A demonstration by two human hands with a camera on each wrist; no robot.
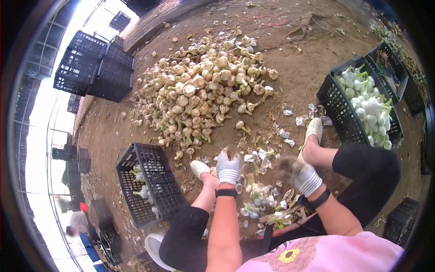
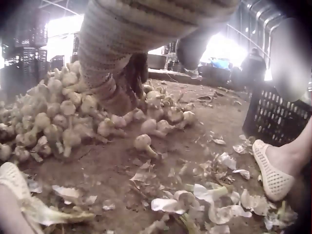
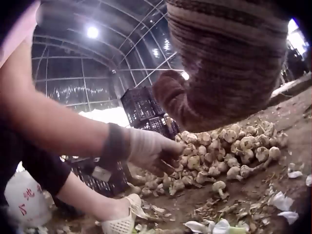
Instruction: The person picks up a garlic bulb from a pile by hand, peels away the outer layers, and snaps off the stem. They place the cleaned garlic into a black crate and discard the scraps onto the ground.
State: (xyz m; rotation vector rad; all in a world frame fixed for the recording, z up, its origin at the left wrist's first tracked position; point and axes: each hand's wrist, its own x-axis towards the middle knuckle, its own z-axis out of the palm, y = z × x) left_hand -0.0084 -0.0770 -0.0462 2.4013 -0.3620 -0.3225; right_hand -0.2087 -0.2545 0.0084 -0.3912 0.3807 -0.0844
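Observation:
My left hand [image 1: 228,167], in a pale knit glove, reaches out over the soil in front of a big heap of unpeeled garlic bulbs [image 1: 195,95]. Its fingers point forward and down, apart from the heap, and nothing shows in them. My right hand [image 1: 299,176], gloved the same way, is over the ground between the feet; its dirt-darkened fingers are blurred, and I cannot tell whether they hold anything. One loose garlic bulb [image 2: 143,142] lies just off the heap. Peeled papery skins [image 2: 214,202] and stem scraps are strewn below both hands.
At my right, a black crate [image 1: 344,113] is filled with clean white garlic bulbs [image 1: 369,106]. At left, another black crate [image 1: 165,186] contains several white bulbs. Stacked crates [image 1: 95,68] stand beyond the heap. A white bucket [image 3: 28,202] sits beside my left leg.

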